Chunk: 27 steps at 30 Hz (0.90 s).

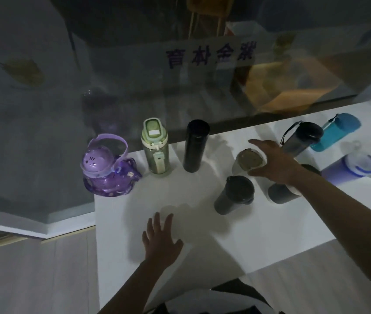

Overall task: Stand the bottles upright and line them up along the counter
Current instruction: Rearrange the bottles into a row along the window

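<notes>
Currently, in the head view, the right hand [272, 164] clasps a pale tumbler with a brown lid [249, 162], thumb and fingers curled round its top, near the middle of the white counter [270, 234]. The left hand [161, 241] is held over the counter's front, fingers straight and spread, holding nothing. A purple cat-faced bottle [105, 168], a green flip-lid bottle [155, 150] and a black cylindrical flask [195, 146] stand upright in a row along the glass panel [44, 132]. A blue bottle [336, 132] lies on its side at far right.

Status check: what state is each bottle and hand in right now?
Purple cat bottle: upright.
Green bottle: upright.
Black flask: upright.
Dark grey tumbler: upright.
Beige-lidded cup: gripped by right hand.
Left hand: open over counter.
Blue bottle: upright or lying, cannot tell.
</notes>
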Each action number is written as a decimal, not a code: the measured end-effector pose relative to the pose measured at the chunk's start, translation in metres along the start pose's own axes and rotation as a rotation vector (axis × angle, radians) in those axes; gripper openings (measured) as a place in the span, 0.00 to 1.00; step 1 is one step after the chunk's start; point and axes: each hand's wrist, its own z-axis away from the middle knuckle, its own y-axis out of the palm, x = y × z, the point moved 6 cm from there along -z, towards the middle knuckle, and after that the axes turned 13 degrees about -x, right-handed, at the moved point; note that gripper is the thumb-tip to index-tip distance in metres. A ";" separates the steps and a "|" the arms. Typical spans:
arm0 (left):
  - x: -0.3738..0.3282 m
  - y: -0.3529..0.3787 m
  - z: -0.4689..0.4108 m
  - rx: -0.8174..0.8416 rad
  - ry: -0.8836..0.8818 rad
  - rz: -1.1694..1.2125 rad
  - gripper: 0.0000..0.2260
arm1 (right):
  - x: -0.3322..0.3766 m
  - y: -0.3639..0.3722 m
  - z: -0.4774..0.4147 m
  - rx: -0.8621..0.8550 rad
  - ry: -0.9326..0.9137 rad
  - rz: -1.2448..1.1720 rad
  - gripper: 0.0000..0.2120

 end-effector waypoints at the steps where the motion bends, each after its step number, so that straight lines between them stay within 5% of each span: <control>1: -0.005 0.005 0.004 0.013 -0.019 -0.009 0.37 | -0.007 0.006 -0.005 0.018 -0.041 0.065 0.46; 6: -0.024 0.026 0.023 0.013 -0.158 -0.046 0.39 | -0.023 0.031 -0.026 0.113 -0.214 0.123 0.47; 13: -0.052 0.046 0.027 -0.029 -0.330 -0.062 0.41 | -0.023 0.043 -0.061 0.261 -0.477 0.147 0.35; 27: -0.060 0.056 0.025 -0.059 -0.450 0.001 0.44 | 0.013 0.052 -0.131 0.149 -0.413 -0.004 0.40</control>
